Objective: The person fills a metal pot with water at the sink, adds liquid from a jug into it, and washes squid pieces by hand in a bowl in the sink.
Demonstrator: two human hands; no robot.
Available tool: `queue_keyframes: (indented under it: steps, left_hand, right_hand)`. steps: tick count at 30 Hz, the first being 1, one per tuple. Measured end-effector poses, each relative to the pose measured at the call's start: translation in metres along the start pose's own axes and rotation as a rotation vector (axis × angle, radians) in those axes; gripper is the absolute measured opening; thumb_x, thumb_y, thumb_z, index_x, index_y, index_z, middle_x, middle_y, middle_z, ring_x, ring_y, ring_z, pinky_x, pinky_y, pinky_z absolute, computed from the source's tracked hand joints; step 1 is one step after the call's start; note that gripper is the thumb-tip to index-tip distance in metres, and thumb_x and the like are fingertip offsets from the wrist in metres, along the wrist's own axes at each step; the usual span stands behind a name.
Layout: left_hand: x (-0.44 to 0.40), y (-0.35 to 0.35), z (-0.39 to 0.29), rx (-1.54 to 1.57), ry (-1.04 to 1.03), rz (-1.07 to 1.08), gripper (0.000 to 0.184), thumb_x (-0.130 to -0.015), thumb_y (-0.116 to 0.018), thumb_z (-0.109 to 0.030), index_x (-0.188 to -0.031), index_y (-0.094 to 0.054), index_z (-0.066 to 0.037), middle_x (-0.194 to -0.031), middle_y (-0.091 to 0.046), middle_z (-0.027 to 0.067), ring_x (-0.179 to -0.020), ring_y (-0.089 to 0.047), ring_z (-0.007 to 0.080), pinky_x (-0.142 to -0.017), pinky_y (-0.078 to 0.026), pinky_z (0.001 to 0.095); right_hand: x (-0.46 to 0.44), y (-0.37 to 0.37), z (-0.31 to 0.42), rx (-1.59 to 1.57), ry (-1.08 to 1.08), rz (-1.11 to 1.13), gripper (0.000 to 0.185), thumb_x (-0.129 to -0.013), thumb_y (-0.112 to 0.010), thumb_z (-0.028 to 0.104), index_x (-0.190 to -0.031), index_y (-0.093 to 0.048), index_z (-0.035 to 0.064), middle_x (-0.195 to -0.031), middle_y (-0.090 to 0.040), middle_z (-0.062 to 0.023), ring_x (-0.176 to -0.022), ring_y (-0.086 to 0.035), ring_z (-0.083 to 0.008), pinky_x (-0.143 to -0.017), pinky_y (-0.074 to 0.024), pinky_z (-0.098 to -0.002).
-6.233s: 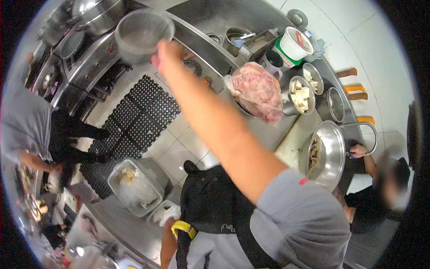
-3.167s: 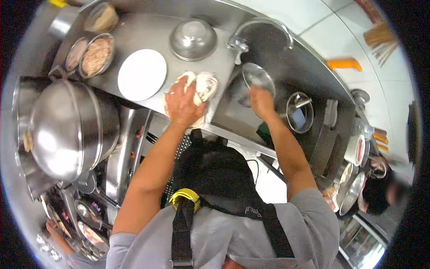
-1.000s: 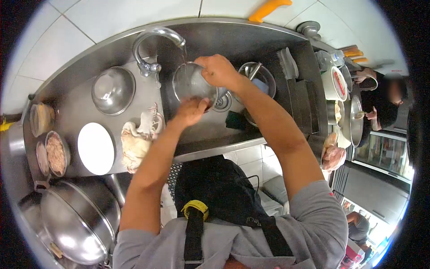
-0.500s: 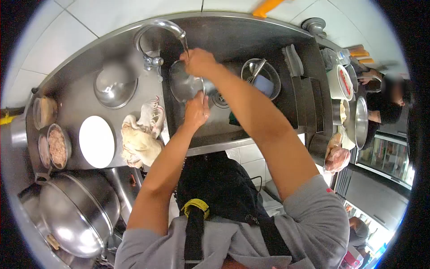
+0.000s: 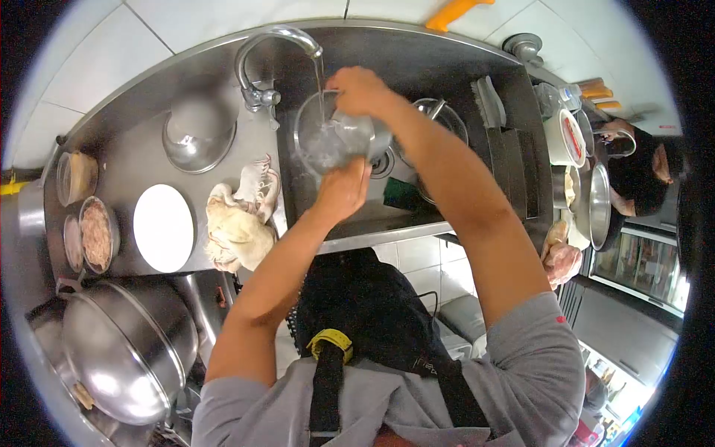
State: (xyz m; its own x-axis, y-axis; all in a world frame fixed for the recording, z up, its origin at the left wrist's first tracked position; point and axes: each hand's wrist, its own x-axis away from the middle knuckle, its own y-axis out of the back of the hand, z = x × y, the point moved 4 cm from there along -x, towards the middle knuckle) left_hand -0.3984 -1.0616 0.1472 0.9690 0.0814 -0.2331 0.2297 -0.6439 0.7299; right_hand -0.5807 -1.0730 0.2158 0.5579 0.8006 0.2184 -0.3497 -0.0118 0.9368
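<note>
A round, shiny bowl [image 5: 310, 149] is in the sink, below the running faucet [image 5: 249, 63]. Water falls from the spout into it. My left hand [image 5: 344, 190] grips the near right side of the rim with its fingers wrapped round. At the far rim, my right hand [image 5: 359, 91] is closed on the bowl's edge, just right of the stream. Right of the bowl lie the sink drain [image 5: 382, 164] and a dark green scouring pad [image 5: 402, 194]. Another metal bowl [image 5: 463, 134] sits partly hidden behind my right forearm.
Left of the sink, the steel counter holds a cloth [image 5: 242, 231], a white plate [image 5: 163, 229], an upturned metal bowl [image 5: 199, 145] and a container of minced food [image 5: 97, 235]. A brush [image 5: 488, 102] stands at the sink's right end. Another person [image 5: 640, 175] is at far right.
Both hands and the bowl have shifted right. My right hand has left the stream, which now falls into the bowl. More of the green pad shows.
</note>
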Motion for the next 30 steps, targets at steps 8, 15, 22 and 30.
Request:
queue_keyframes:
  steps: [8,15,22,30]
  left_hand:
    - [-0.007,-0.013,0.024,0.126,0.132,0.372,0.031,-0.091,-0.054,-0.025,-0.106,-0.061,0.002,-0.106,-0.066,0.0174,-0.092,-0.063,0.0356,-0.086,-0.048,0.047]
    - [-0.033,-0.007,0.051,1.365,0.861,-0.323,0.029,-0.098,-0.05,-0.026,-0.111,-0.058,0.0,-0.106,-0.063,0.0107,-0.095,-0.062,0.0243,-0.084,-0.049,0.0382]
    - [-0.026,0.009,0.077,1.137,0.865,-0.421,0.03,-0.101,-0.046,-0.025,-0.109,-0.059,0.001,-0.103,-0.065,0.0113,-0.093,-0.063,0.0238,-0.079,-0.051,0.0349]
    - [-0.01,-0.058,0.035,-0.239,0.077,0.368,0.039,-0.092,-0.056,-0.034,-0.102,-0.063,0.003,-0.101,-0.066,0.0242,-0.093,-0.062,0.0407,-0.083,-0.046,0.0437]
  right_hand:
    - [0.014,0.008,-0.006,-0.096,-0.081,-0.134,0.025,-0.071,-0.063,0.017,-0.093,-0.071,0.0063,-0.096,-0.068,-0.0212,-0.091,-0.066,-0.038,-0.081,-0.053,-0.0461]
    - [0.139,0.031,-0.053,-0.489,-0.088,-0.693,0.032,-0.082,-0.063,0.023,-0.108,-0.068,0.0055,-0.09,-0.07,-0.0169,-0.08,-0.069,-0.031,-0.073,-0.0538,-0.041]
    - [0.372,-0.039,-0.062,-0.9,-0.559,-0.695,0.029,-0.09,-0.057,0.016,-0.114,-0.065,0.0019,-0.073,-0.063,-0.0027,-0.06,-0.056,-0.0088,-0.056,-0.0462,-0.0259]
    - [0.565,-0.244,-0.09,-0.833,-1.09,-0.424,0.025,-0.087,-0.059,0.017,-0.105,-0.068,0.0022,-0.075,-0.068,-0.0146,-0.069,-0.065,-0.0218,-0.064,-0.0508,-0.0336]
